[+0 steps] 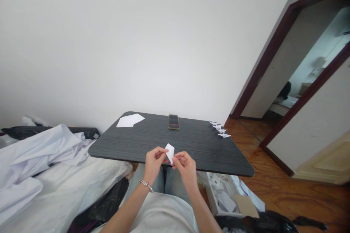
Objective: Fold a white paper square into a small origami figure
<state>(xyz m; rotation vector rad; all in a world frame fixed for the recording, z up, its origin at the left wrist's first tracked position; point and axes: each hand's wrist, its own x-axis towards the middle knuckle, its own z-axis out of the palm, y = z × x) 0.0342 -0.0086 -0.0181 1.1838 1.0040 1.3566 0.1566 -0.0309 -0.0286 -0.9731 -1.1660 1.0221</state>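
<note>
Two bare hands pinch a small folded piece of white paper just above the near edge of a dark grey wood-grain tabletop. The left hand, with a silver bangle on its wrist, grips the paper's left side between thumb and curled fingers. The right hand pinches its lower right side, and the two hands nearly touch. The paper's pointed tip rises between them.

Beyond the hands, a broad stretch of dark tabletop leads to the far edge. Two overlapping white paper sheets lie near the far left corner, and a smartphone lies flat near the middle of the far edge. A row of small folded paper shapes runs along the right edge near the far corner.

Past the table's left edge, rumpled white fabric is heaped against it, with a black bag behind. Below its right edge, an open box holding white paper sits on the floor beside the person's knees in blue jeans. To the right, a wooden floor runs toward an open doorway.
</note>
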